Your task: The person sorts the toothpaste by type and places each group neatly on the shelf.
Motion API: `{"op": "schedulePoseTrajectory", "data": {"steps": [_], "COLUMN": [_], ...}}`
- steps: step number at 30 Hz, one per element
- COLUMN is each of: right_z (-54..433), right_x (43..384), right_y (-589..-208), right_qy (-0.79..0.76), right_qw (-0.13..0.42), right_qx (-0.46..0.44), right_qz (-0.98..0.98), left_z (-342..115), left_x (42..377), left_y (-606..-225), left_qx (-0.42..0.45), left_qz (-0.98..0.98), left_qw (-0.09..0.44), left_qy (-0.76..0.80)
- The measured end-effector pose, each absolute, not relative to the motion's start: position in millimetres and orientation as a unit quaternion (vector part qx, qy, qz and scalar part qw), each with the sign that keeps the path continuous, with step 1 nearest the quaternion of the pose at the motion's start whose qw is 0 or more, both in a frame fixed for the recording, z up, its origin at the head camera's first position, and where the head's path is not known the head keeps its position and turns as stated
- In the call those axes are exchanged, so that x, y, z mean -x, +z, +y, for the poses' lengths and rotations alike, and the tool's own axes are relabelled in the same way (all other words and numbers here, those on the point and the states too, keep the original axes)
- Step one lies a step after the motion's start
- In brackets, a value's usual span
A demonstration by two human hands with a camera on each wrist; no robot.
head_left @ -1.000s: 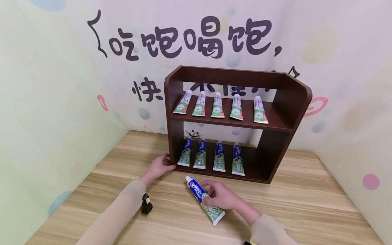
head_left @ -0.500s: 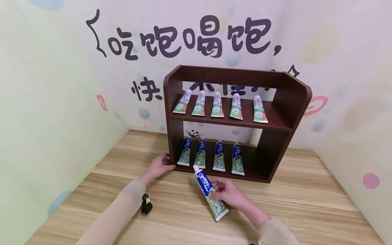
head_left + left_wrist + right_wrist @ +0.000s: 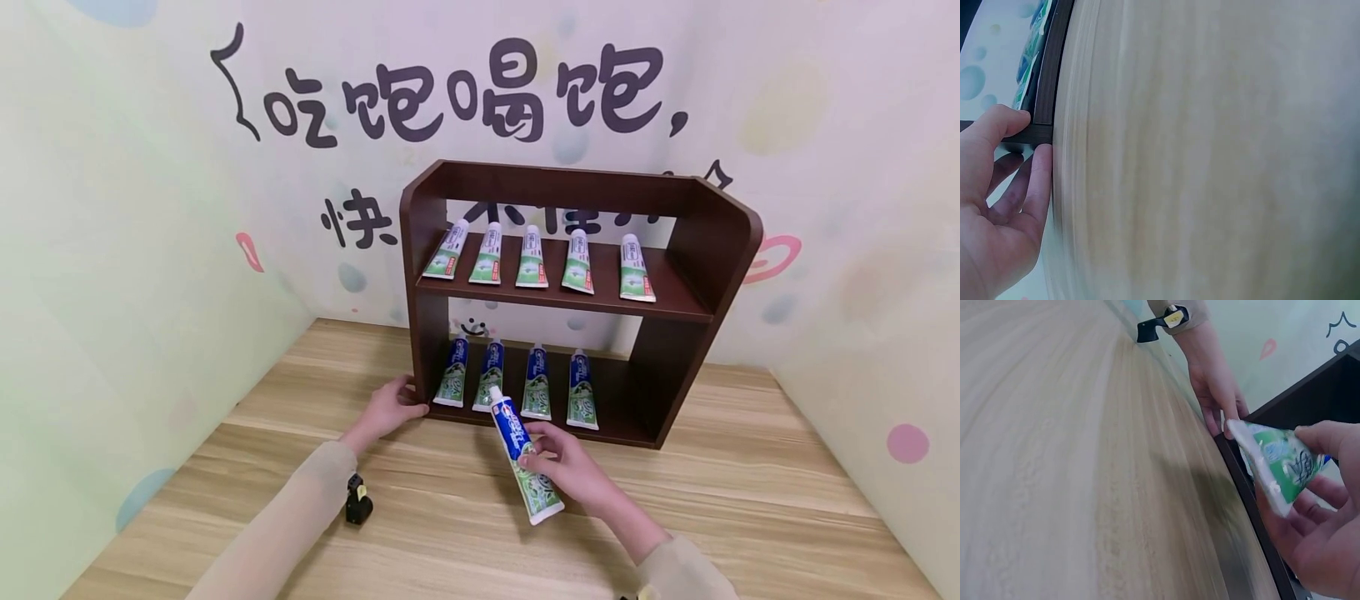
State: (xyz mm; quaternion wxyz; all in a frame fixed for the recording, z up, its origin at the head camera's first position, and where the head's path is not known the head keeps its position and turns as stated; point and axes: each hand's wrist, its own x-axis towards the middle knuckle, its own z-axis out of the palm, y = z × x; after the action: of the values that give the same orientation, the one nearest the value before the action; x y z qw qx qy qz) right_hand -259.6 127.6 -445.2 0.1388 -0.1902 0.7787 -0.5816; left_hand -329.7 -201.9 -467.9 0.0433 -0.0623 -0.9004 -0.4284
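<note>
My right hand (image 3: 573, 471) holds a blue and green toothpaste tube (image 3: 536, 492) between thumb and fingers, above the table in front of the shelf. The tube tilts, its white cap towards the lower shelf; in the right wrist view its flat crimped end (image 3: 1266, 472) faces the camera. At the lower left corner of the dark brown wooden shelf (image 3: 686, 350), my left hand (image 3: 388, 408) grips the side panel. The left wrist view shows the thumb (image 3: 1010, 120) on one side of that corner and the fingers on the other.
Several matching blue and green tubes (image 3: 536, 383) lie in a row on the lower board, with bare board (image 3: 626, 408) right of them. White and green tubes (image 3: 532, 258) line the upper board. Printed wall sheets (image 3: 135, 208) enclose the wooden table (image 3: 420, 533).
My right hand has lifted the toothpaste tube up from the table and carried it forward and slightly right, turning it more upright in view. The left hand stays at the shelf corner.
</note>
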Motion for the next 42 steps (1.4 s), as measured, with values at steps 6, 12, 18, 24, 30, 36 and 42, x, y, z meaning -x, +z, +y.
{"op": "schedulePoseTrajectory", "data": {"steps": [6,12,18,24,30,36,42], "right_z": [131.0,137.6,145.7,152.7,159.1,165.0,175.6], "right_x": [259.6,261.8,265.6,265.6,266.3,269.1,271.0], "right_y": [-442.5,-444.7,-441.1,-437.8,-438.1,-435.2,-428.8], "right_qy": [-0.629,-0.655,-0.674,-0.676,-0.684,-0.664,-0.645], "right_qw": [0.171,0.178,0.184,0.199,0.187,0.129,0.082], "right_qx": [0.150,0.128,0.121,0.129,0.133,0.093,0.062], "right_qz": [0.744,0.723,0.705,0.697,0.692,0.731,0.757], "left_z": [-202.0,-202.3,-203.6,-203.2,-200.8,-199.2,-200.6], "left_x": [329.7,330.0,330.8,330.3,327.8,326.7,328.6], "left_y": [-466.9,-466.7,-465.2,-465.4,-466.3,-465.5,-466.3], "left_qx": [0.064,0.070,0.072,0.069,0.066,0.069,0.061], "left_qz": [-0.903,-0.899,-0.899,-0.900,-0.900,-0.896,-0.904], "left_qw": [0.045,0.051,0.056,0.055,0.055,0.053,0.054], "left_qy": [-0.423,-0.429,-0.429,-0.426,-0.428,-0.436,-0.420]}}
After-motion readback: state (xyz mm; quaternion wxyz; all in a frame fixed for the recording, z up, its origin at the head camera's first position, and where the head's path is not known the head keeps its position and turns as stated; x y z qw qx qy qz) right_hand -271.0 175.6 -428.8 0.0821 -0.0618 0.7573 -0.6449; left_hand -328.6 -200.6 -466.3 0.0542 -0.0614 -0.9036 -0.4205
